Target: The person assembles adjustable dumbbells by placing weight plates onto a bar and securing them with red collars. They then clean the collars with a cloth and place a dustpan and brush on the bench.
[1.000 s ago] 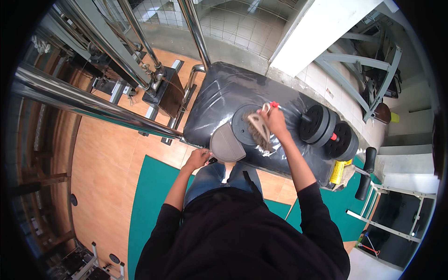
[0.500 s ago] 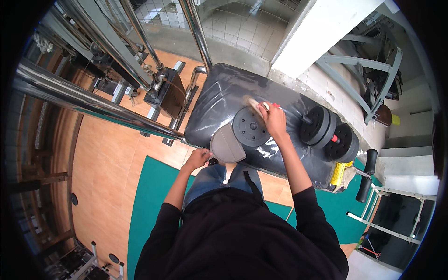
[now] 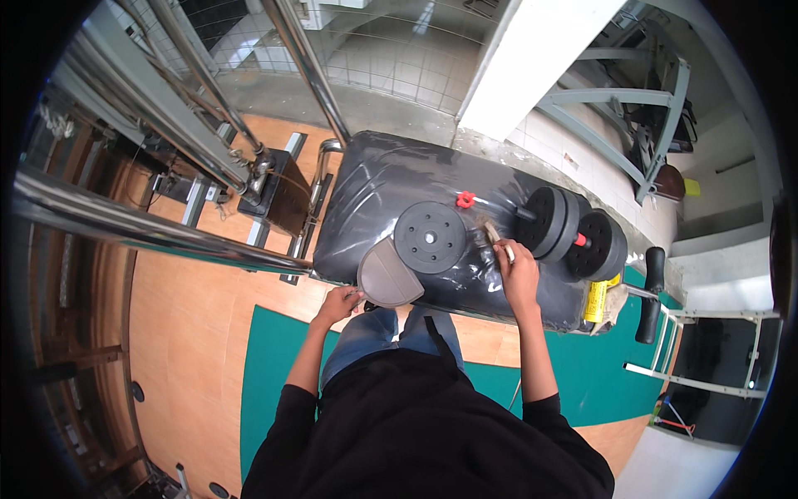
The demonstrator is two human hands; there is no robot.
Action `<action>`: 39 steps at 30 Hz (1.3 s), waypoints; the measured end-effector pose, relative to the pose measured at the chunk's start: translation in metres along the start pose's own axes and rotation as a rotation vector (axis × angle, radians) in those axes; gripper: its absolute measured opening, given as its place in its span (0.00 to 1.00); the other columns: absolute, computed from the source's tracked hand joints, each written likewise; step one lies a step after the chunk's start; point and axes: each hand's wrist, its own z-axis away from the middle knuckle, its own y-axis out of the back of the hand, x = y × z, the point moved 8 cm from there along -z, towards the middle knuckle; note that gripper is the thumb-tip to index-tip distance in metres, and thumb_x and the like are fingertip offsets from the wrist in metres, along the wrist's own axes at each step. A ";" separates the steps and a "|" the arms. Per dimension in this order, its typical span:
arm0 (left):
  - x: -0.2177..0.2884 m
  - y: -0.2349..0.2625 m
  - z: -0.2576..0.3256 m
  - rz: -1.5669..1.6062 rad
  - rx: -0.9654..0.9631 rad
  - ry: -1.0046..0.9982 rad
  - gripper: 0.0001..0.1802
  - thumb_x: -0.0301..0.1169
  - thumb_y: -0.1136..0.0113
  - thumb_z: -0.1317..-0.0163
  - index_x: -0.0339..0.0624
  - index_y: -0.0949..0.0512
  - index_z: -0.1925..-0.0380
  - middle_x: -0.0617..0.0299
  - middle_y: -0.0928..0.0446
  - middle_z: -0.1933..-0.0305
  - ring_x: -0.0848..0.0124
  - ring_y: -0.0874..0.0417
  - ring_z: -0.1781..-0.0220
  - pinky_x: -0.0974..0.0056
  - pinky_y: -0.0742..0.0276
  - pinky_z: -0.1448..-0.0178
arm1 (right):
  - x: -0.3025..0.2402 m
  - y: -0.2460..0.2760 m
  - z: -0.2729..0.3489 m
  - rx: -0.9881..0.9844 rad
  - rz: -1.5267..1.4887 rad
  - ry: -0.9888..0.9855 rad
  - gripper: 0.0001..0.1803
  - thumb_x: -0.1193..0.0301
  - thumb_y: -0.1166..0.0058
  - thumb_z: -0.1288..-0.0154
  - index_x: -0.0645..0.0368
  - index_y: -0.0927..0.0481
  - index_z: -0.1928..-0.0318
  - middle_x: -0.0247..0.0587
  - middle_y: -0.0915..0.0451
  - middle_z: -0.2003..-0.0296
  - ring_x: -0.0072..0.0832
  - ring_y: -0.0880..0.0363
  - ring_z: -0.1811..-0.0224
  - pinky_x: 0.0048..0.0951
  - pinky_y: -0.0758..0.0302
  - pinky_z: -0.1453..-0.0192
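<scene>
My left hand (image 3: 337, 304) pinches the edge of a grey rounded dustpan (image 3: 386, 274), which rests against the near edge of a black padded bench (image 3: 353, 179). In my right hand (image 3: 519, 270) is a small brush (image 3: 491, 233) with a pale handle, its bristle end over the bench top. A round black weight plate (image 3: 430, 237) lies flat between the two hands, partly behind the dustpan. Just beyond that plate sits a red star-shaped collar nut (image 3: 465, 200). To the right, a dumbbell (image 3: 544, 223) with black plates and a red-marked bar rests on the bench.
A yellow canister (image 3: 596, 301) and a cloth (image 3: 613, 308) are at the bench's right end. Chrome machine posts (image 3: 306, 71) rise at the left. A white pillar (image 3: 532, 62) stands behind, and a green mat (image 3: 278, 358) lies on the floor.
My right hand has drawn the brush from the plate's far edge toward the right and nearer to me, uncovering the red nut. My left hand keeps its hold on the dustpan.
</scene>
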 end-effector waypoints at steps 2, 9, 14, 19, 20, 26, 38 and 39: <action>0.005 -0.003 -0.001 0.019 -0.030 -0.002 0.14 0.37 0.44 0.33 0.36 0.19 0.61 0.62 0.23 0.81 0.78 0.29 0.85 0.70 0.33 0.79 | 0.028 -0.015 0.012 0.045 0.110 0.108 0.05 0.72 0.44 0.41 0.52 0.20 0.63 0.40 0.20 0.63 0.40 0.22 0.60 0.41 0.24 0.60; 0.001 0.000 -0.005 0.006 -0.030 0.024 0.18 0.39 0.43 0.33 0.33 0.21 0.55 0.62 0.23 0.81 0.79 0.30 0.85 0.71 0.35 0.80 | 0.100 -0.115 0.072 -0.091 0.370 0.340 0.07 0.69 0.47 0.44 0.50 0.20 0.63 0.36 0.25 0.47 0.34 0.27 0.45 0.34 0.27 0.48; 0.002 0.002 -0.004 0.030 -0.037 0.049 0.17 0.38 0.43 0.32 0.33 0.21 0.54 0.63 0.24 0.81 0.80 0.32 0.86 0.71 0.37 0.81 | 0.111 -0.131 0.085 -0.195 0.253 0.201 0.15 0.77 0.47 0.44 0.57 0.23 0.54 0.45 0.39 0.32 0.44 0.40 0.30 0.42 0.38 0.29; -0.002 0.001 -0.007 0.058 -0.063 0.073 0.18 0.37 0.42 0.32 0.31 0.23 0.53 0.62 0.24 0.81 0.80 0.33 0.86 0.72 0.38 0.82 | 0.114 -0.132 0.082 -0.334 0.145 0.075 0.25 0.85 0.50 0.48 0.57 0.27 0.47 0.47 0.47 0.29 0.48 0.43 0.29 0.45 0.42 0.27; -0.005 0.001 -0.007 0.058 -0.062 0.077 0.19 0.37 0.42 0.32 0.31 0.23 0.52 0.62 0.24 0.81 0.80 0.33 0.86 0.72 0.38 0.82 | 0.110 -0.130 0.083 -0.301 0.161 0.115 0.25 0.86 0.51 0.50 0.58 0.27 0.48 0.50 0.44 0.31 0.48 0.42 0.29 0.44 0.42 0.27; -0.004 0.000 -0.004 0.059 -0.042 0.086 0.16 0.37 0.43 0.32 0.34 0.23 0.55 0.64 0.25 0.81 0.81 0.33 0.85 0.73 0.39 0.82 | 0.081 -0.113 0.066 -0.084 -0.033 0.012 0.18 0.78 0.45 0.43 0.62 0.27 0.51 0.54 0.30 0.48 0.50 0.32 0.44 0.44 0.33 0.41; 0.001 -0.003 0.001 0.077 -0.042 0.058 0.15 0.39 0.42 0.33 0.38 0.20 0.56 0.65 0.25 0.81 0.81 0.33 0.85 0.73 0.38 0.80 | 0.062 -0.207 -0.047 -0.511 0.191 -0.422 0.62 0.44 0.21 0.73 0.73 0.36 0.43 0.61 0.29 0.47 0.49 0.31 0.39 0.42 0.28 0.38; -0.004 -0.004 0.003 0.092 -0.038 0.063 0.15 0.39 0.42 0.32 0.38 0.20 0.57 0.66 0.25 0.81 0.81 0.34 0.85 0.73 0.38 0.81 | 0.064 -0.211 -0.049 -0.538 0.173 -0.391 0.62 0.44 0.21 0.75 0.75 0.34 0.45 0.60 0.27 0.48 0.48 0.28 0.42 0.41 0.28 0.40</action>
